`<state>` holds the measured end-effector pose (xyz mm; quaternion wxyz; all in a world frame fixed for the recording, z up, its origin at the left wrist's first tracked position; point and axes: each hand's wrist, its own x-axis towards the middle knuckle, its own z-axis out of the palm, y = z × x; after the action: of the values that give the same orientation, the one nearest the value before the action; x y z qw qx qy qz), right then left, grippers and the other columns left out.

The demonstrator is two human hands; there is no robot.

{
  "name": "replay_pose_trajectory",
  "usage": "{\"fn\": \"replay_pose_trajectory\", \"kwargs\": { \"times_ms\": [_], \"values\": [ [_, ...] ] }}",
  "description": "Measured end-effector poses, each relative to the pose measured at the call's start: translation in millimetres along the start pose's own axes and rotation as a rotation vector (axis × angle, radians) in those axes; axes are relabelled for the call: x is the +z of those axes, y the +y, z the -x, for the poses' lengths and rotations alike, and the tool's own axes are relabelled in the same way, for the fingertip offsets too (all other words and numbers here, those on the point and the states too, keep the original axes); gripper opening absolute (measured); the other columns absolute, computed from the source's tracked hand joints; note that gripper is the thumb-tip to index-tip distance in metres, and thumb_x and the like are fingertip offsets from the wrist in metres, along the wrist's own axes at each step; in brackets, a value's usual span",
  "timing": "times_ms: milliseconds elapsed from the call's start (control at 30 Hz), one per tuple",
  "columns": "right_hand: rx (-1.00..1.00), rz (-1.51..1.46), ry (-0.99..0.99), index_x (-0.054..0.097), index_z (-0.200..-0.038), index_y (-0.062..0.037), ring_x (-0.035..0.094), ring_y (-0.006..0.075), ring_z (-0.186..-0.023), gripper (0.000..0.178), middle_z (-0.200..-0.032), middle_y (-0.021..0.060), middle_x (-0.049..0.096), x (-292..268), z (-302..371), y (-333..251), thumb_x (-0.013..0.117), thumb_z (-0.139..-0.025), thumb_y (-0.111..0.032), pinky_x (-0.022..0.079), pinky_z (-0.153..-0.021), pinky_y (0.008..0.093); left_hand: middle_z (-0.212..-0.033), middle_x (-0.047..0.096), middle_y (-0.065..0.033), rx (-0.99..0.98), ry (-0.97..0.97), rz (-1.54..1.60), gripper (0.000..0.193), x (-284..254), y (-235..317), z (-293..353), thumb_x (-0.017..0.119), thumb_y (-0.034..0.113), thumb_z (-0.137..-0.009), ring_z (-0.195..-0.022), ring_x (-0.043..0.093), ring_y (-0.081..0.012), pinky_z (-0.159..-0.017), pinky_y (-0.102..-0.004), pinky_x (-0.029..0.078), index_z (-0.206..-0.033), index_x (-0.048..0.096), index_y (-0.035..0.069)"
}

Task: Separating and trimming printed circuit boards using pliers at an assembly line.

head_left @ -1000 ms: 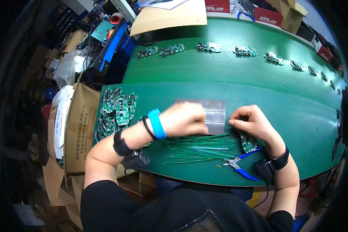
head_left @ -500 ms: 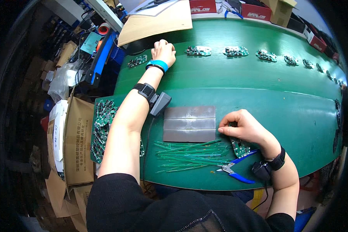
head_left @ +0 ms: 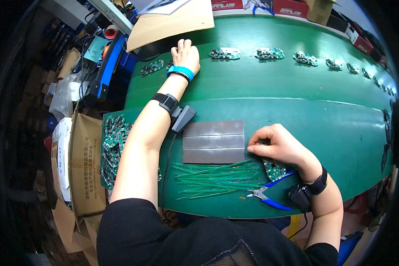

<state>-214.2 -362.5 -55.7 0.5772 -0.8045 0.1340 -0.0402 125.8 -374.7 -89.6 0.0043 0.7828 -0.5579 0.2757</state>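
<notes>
Reaching far across the green table, my left hand (head_left: 185, 55) has its fingers curled, and its palm hides what they grip. The end of a circuit board (head_left: 169, 65) shows beside that wrist. Closer in, my right hand (head_left: 277, 144) is closed, thumb and index tips together, its thumb lying across another circuit board (head_left: 274, 170). That board shows in the finger gap and below the thumb. A grey metal plate (head_left: 213, 142) in three strips lies left of the right hand. Thin green strips (head_left: 217, 178) form a loose pile below it, beside blue-handled cutters (head_left: 270, 197).
Several circuit boards (head_left: 224, 53) form a row along the far part of the table (head_left: 270, 86). A heap of boards (head_left: 113, 150) lies near my left forearm. A cardboard box (head_left: 88, 164) stands left; brown board (head_left: 173, 29) and red boxes (head_left: 290, 8) are at the back.
My left hand has moved slightly farther away, and a board's end now shows beside its wrist. My right hand keeps its grip. The whole view has shifted a little.
</notes>
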Motion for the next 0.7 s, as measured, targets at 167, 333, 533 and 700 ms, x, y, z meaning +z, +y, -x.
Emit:
{"fn": "replay_pose_trajectory", "kwargs": {
  "times_ms": [167,333,533,700],
  "values": [
    [-0.012,-0.041,-0.025,0.065,-0.081,0.0003,0.053,0.0113,-0.055,0.017,-0.060,0.0079,0.060,2.0,0.1,1.3,0.065,-0.077,-0.016,0.043,-0.053,0.0271,-0.103,0.051,-0.0092,-0.084,0.022,0.226,0.012,-40.1,3.8,8.9,0.065,0.016,-0.074,-0.107,0.043,-0.0271,-0.085,-0.0440,0.036,-0.080,0.062,0.006],
    [0.021,-0.172,0.017,0.065,-0.081,0.0022,0.051,0.0064,-0.060,0.018,-0.063,0.0025,0.059,-3.5,0.2,8.4,0.064,-0.080,-0.015,0.043,-0.055,0.0248,-0.080,0.058,-0.0123,0.294,-0.403,1.036,0.013,-135.4,33.0,59.9,0.060,0.015,-0.079,-0.079,0.056,-0.0299,-0.072,-0.0380,0.045,-0.079,0.058,0.003],
    [0.053,-0.155,0.140,0.063,-0.077,0.0027,0.045,0.0025,-0.057,0.016,-0.061,-0.0044,0.053,-7.3,-2.9,-0.5,0.063,-0.081,-0.013,0.037,-0.050,0.0201,-0.073,0.057,-0.0142,0.421,-0.522,1.077,0.008,-176.8,68.5,162.7,0.061,0.009,-0.074,-0.072,0.056,-0.0324,-0.065,-0.0400,0.044,-0.077,0.056,0.004],
    [-0.005,-0.073,0.221,0.062,-0.079,0.0020,0.045,0.0028,-0.058,0.014,-0.063,-0.0043,0.054,-12.8,6.5,-17.3,0.061,-0.081,-0.011,0.038,-0.052,0.0199,-0.075,0.054,-0.0092,0.377,-0.247,1.040,0.005,-176.2,86.0,189.0,0.061,0.008,-0.072,-0.080,0.053,-0.0284,-0.073,-0.0381,0.040,-0.074,0.057,0.006]
  ]
}}
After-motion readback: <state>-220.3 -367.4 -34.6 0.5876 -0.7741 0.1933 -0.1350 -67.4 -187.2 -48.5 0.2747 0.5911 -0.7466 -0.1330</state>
